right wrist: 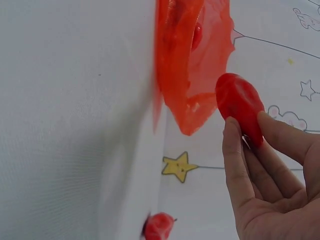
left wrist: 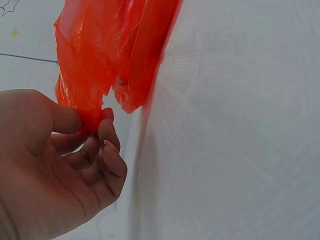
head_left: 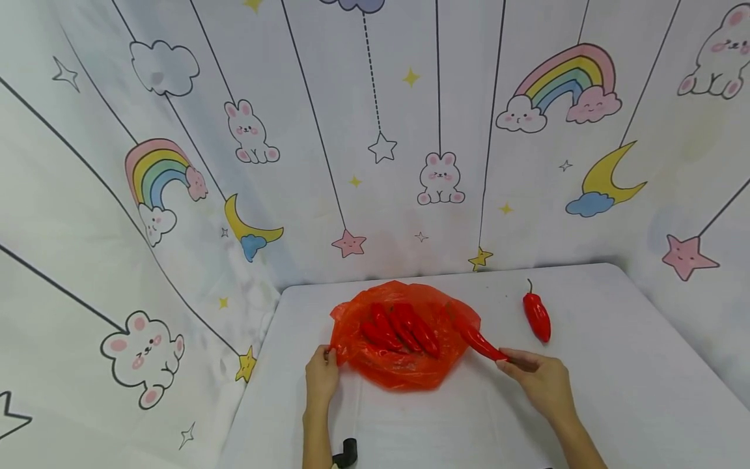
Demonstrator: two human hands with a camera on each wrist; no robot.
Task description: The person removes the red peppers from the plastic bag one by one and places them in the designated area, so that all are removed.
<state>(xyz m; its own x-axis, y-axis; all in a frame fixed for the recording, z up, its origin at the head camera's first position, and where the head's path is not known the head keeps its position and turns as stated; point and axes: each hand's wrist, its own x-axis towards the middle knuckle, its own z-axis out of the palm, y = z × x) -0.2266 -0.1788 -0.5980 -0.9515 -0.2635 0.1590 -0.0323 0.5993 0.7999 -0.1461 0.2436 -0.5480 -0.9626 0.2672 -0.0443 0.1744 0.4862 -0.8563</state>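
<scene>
An orange-red plastic bag [head_left: 404, 378] lies spread on the white table, its mouth facing up. Several red chili peppers [head_left: 404, 329] rest inside it. My left hand [head_left: 322, 378] pinches the bag's left edge between thumb and fingers; in the left wrist view the plastic [left wrist: 90, 65] is gathered at the fingertips. My right hand [head_left: 541, 384] holds one red chili pepper [head_left: 483, 344] by its stem end, with the tip pointing at the bag's right rim. In the right wrist view that pepper [right wrist: 239, 100] sits between thumb and fingers, apart from the tabletop.
Another red chili pepper [head_left: 536, 316] lies on the table [head_left: 615, 365] right of the bag. A black object [head_left: 348, 451] shows at the bottom edge near the left forearm. Behind the table hangs a patterned cloth [head_left: 387, 208] with rabbits, stars and rainbows.
</scene>
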